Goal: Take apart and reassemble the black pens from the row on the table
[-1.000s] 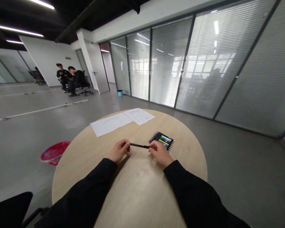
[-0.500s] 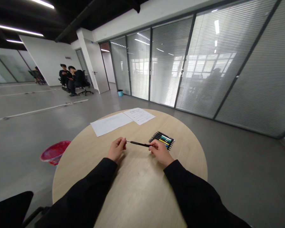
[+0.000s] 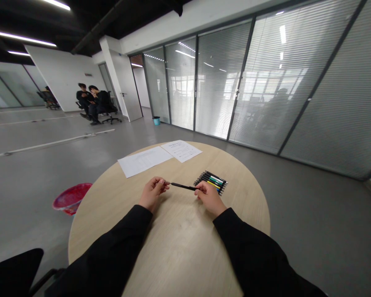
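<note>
A black pen [image 3: 183, 187] is held level above the wooden table [image 3: 179, 255], its tapered end toward the left. My right hand [image 3: 208, 197] pinches the pen's right end between thumb and fingers. At the opposite end, my left hand [image 3: 154, 192] is closed in a pinch on a thin rod, which looks like a pen refill [image 3: 170, 182], at the pen's tip. Most of the rod is hidden by my fingers or inside the barrel. Just beyond my right hand lies a row of several pens [image 3: 210, 180], mostly black, with white, green, yellow and blue among them.
Two printed sheets [image 3: 145, 161] lie at the far side of the round table. A red basin [image 3: 71, 199] stands at floor level on the left. Farther off are a blue bin [image 3: 156, 121], two seated people [image 3: 94, 101] and a glass partition with blinds [image 3: 216, 90].
My left hand has turned slightly and its fingertips have moved right, closer to the pen's tip; less of the thin rod shows. The pen and my right hand have shifted very slightly right.
</note>
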Action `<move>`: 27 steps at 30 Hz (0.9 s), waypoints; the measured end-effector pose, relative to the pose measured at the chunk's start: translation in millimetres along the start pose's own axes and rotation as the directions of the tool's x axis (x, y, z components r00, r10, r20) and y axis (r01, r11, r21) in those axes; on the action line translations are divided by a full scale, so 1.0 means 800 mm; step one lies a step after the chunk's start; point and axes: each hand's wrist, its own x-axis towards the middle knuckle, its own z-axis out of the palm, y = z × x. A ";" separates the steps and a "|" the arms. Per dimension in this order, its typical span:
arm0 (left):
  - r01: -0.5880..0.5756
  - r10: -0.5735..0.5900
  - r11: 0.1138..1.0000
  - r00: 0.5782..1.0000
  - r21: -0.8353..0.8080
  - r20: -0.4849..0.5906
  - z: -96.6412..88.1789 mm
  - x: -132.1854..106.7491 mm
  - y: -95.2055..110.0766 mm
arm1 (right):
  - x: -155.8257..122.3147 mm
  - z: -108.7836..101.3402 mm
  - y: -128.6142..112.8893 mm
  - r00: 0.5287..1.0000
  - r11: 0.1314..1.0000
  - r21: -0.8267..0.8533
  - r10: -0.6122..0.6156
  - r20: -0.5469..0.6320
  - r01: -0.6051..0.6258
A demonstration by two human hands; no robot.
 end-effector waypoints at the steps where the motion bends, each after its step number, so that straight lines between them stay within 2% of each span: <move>1: 0.014 -0.014 1.000 1.000 -0.020 0.002 0.001 -0.001 0.001 | 0.000 0.000 0.000 1.000 1.000 -0.004 0.001 -0.002 -0.001; 8: 0.096 -0.095 0.978 0.995 -0.186 0.010 0.004 -0.001 0.005 | 0.002 -0.001 0.003 1.000 0.998 -0.060 -0.009 -0.012 0.008; 16: 0.106 -0.108 0.978 0.994 -0.178 -0.002 0.004 -0.002 0.004 | 0.000 -0.001 0.003 1.000 0.997 -0.080 -0.015 -0.027 0.012; 22: 0.113 -0.108 0.977 0.993 -0.179 0.038 0.004 -0.003 0.004 | 0.001 -0.001 0.003 1.000 0.996 -0.085 -0.011 -0.013 0.010; 27: 0.076 -0.072 0.989 0.997 -0.128 0.040 0.003 -0.001 0.001 | -0.001 -0.001 -0.002 1.000 0.996 -0.089 -0.012 -0.015 0.010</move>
